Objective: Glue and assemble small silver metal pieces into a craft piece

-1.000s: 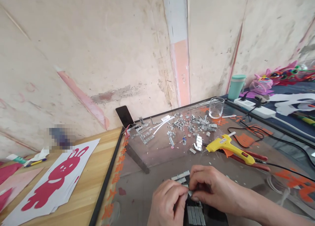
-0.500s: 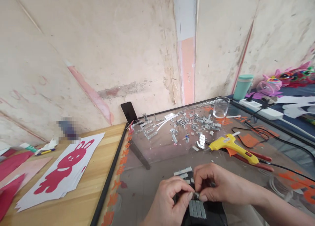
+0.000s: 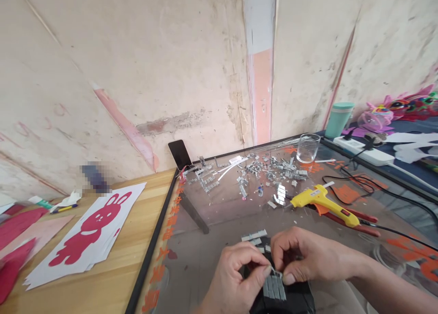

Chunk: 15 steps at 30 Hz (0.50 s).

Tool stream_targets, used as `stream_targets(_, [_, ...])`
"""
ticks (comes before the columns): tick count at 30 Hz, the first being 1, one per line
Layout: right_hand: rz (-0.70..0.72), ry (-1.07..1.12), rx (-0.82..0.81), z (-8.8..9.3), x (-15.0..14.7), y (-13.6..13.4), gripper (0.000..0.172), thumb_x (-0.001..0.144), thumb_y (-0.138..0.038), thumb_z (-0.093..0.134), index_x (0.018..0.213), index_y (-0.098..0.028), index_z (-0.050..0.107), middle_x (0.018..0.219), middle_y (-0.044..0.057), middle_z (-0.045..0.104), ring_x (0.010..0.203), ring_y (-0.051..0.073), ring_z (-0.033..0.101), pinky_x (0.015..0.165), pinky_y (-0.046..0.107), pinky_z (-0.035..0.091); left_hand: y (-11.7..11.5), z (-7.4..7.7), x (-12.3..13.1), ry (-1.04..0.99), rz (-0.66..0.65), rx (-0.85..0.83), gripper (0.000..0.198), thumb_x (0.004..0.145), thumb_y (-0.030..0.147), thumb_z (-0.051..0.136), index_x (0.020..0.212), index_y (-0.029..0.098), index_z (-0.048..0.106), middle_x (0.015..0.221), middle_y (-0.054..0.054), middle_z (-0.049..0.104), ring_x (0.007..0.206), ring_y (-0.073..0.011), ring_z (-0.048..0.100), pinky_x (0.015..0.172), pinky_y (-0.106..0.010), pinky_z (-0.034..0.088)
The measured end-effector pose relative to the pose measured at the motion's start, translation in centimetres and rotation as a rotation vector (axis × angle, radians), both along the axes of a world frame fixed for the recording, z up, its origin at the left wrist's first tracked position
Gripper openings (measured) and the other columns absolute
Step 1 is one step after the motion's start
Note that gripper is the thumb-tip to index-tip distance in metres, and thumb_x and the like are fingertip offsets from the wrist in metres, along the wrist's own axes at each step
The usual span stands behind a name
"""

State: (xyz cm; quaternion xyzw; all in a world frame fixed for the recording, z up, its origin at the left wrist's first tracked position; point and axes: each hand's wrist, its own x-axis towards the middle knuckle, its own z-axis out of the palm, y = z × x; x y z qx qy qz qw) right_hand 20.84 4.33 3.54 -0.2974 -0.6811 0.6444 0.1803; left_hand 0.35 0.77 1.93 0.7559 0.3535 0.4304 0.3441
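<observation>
A black piece (image 3: 297, 296) lies at the table's near edge, with a row of grey metal strips (image 3: 274, 288) fixed side by side on it. Just above that row, my left hand (image 3: 241, 270) and my right hand (image 3: 301, 257) meet, thumbs and forefingers pinched on a small grey metal strip (image 3: 275, 273). The fingers partly cover this strip. More grey strips (image 3: 253, 235) show beyond my fingertips, at the far end of the black piece.
A yellow glue gun (image 3: 318, 202) lies over red-handled pliers (image 3: 367, 229) to the right. Metal scraps (image 3: 273, 168), a glass (image 3: 307, 149) and a phone (image 3: 179, 155) are farther back. Rabbit-printed sheets (image 3: 92, 232) lie left; a power strip (image 3: 364, 151) and green cup (image 3: 338, 119) stand right.
My right fingers have shifted slightly toward me and to the right. The small strip between my fingertips now shows more clearly, close above the fixed row.
</observation>
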Motion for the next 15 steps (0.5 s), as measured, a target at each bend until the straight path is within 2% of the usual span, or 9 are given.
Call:
stream_targets(8, [0.086,0.134,-0.077,-0.2,1.7,0.6,0.037,0.059,-0.044,0.08,0.071,-0.011,0.066,0.068,0.0,0.056,0.06,0.009,0.047,0.053,0.021,0.035,-0.2,-0.3,0.1,0.01,-0.009,0.15,0.018,0.084,0.023,0.058,0.07,0.014,0.065,0.061,-0.004,0.062,0.057,-0.0112,0.056,0.055,-0.019,0.042])
stream_targets(12, [0.013,0.095,-0.152,-0.3,2.6,1.0,0.033,0.063,-0.037,0.08,0.079,-0.012,0.066,0.066,-0.002,0.056,0.056,0.007,0.045,0.052,0.02,0.035,-0.1,-0.6,0.0,0.024,0.035,0.239,0.013,0.084,0.019,0.056,0.073,0.015,0.063,0.063,-0.004,0.063,0.058,-0.0116,0.057,0.056,-0.019,0.044])
stream_targets(15, [-0.037,0.047,-0.146,-0.4,2.8,1.5,0.03,0.068,-0.037,0.076,0.083,-0.013,0.067,0.065,-0.003,0.055,0.054,0.007,0.044,0.051,0.019,0.035,-0.1,-0.8,0.1,0.067,0.069,0.332,0.009,0.082,0.014,0.056,0.077,0.015,0.063,0.068,-0.005,0.064,0.062,-0.0125,0.059,0.058,-0.02,0.046])
